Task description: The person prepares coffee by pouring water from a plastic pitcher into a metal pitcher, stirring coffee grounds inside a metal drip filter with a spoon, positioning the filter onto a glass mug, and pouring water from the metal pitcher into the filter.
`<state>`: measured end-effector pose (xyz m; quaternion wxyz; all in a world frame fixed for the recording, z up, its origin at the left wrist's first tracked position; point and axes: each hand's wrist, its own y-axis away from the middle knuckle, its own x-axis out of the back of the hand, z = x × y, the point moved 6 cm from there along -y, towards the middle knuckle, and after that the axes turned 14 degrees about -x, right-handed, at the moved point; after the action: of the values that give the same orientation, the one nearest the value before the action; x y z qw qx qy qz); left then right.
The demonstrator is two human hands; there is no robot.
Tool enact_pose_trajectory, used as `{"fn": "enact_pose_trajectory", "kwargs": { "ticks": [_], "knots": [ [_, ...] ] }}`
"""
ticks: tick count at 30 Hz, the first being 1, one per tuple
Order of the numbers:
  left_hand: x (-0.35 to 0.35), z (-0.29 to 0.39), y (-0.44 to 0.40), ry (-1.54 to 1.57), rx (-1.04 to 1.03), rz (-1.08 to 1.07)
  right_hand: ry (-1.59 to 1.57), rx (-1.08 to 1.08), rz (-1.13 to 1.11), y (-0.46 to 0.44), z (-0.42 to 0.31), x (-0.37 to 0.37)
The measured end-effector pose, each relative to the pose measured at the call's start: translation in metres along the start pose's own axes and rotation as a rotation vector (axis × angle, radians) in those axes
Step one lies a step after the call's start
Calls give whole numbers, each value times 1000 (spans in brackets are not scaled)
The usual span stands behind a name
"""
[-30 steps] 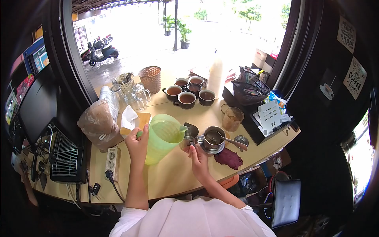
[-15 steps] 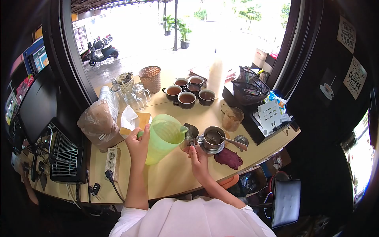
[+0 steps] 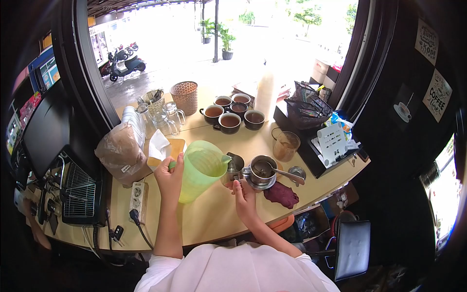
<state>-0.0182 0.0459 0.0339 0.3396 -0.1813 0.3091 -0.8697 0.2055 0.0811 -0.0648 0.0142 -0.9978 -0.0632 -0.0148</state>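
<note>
My left hand (image 3: 169, 179) is closed around the handle of a translucent green plastic pitcher (image 3: 197, 177), which leans to the right. Its spout reaches the rim of a small stainless steel jug (image 3: 234, 164). My right hand (image 3: 245, 198) grips that jug by its handle, low on the near side. Whether liquid is flowing between the two cannot be made out. Just right of the jug, a metal cup (image 3: 263, 168) holds dark liquid and a spoon, and it sits on a metal saucer. A dark red cloth (image 3: 282, 195) lies beside my right hand.
Several black cups (image 3: 229, 123) of brown liquid stand at the back, near a tall white bottle (image 3: 265, 97). Glass mugs (image 3: 165, 124) and a plastic bag (image 3: 121, 151) are on the left. A power strip (image 3: 139, 197) lies near my left forearm. A brown-stained container (image 3: 286, 146) stands right.
</note>
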Motion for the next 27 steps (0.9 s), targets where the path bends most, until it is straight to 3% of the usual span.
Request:
{"fn": "enact_pose_trajectory", "kwargs": {
  "ticks": [27],
  "knots": [
    [1, -1, 1, 18, -17, 33, -39, 0, -21, 2, -3, 1]
  ]
}}
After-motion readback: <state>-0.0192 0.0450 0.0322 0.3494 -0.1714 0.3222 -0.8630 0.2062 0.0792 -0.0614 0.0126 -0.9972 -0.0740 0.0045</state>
